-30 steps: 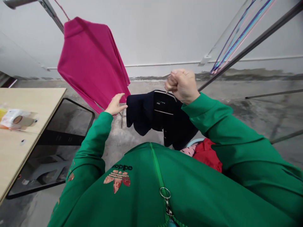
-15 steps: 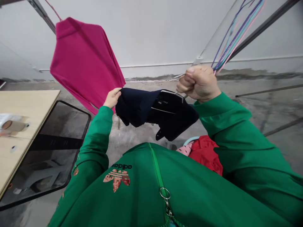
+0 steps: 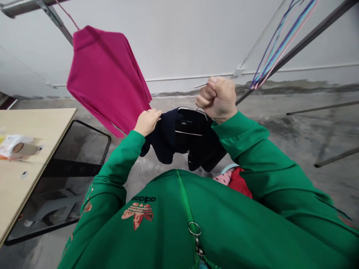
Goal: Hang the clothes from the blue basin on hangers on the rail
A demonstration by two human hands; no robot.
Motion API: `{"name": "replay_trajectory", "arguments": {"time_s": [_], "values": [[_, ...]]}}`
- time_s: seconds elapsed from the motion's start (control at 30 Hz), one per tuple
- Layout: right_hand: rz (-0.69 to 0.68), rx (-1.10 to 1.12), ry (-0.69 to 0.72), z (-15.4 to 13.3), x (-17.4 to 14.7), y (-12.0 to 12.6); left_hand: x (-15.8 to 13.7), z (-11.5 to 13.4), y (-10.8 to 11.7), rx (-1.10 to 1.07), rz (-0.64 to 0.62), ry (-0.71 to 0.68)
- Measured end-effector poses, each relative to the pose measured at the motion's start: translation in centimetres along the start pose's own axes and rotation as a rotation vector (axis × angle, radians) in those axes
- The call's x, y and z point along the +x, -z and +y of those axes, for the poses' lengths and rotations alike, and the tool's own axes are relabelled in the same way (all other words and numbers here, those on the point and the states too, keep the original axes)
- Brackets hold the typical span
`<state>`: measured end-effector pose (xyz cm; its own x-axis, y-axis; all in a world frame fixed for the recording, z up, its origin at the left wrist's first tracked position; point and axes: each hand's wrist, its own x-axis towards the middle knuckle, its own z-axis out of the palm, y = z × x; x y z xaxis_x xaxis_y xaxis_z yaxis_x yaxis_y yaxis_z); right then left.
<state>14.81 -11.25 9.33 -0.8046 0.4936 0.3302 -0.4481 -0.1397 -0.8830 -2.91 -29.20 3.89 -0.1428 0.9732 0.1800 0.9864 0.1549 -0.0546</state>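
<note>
Dark garment (image 3: 165, 138), hung between the hands. Right hand (image 3: 217, 98): grip closed round hanger hook (image 3: 200, 85). Left hand (image 3: 148, 121): lay on shoulder, grip unclear. Hazard: tilting the hook risked the shoulder slipping.

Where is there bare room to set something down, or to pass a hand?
Setting down: the table, on the near side of the plastic packet. Passing, in this view: above the dark garment, between the pink sweater and the right grip; depth is unclear. Crowded: around the dark garment, where the left grip sits beside the sweater.
</note>
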Motion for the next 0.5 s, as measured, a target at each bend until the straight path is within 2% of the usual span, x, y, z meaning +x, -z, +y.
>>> {"name": "replay_trajectory", "arguments": {"time_s": [0.13, 0.33, 0.5], "values": [[-0.004, 0.015, 0.016, -0.3, -0.1, -0.6, 0.8, 0.7, -0.7, 0.062, 0.051, 0.005], [0.008, 0.016, 0.045, -0.9, 0.2, -1.2, 2.1, 2.3, -0.4, 0.099, 0.095, -0.051], [0.007, -0.005, 0.122, -3.1, 0.5, -0.5, 2.0, 1.0, 0.2, 0.111, 0.13, -0.024]]}}
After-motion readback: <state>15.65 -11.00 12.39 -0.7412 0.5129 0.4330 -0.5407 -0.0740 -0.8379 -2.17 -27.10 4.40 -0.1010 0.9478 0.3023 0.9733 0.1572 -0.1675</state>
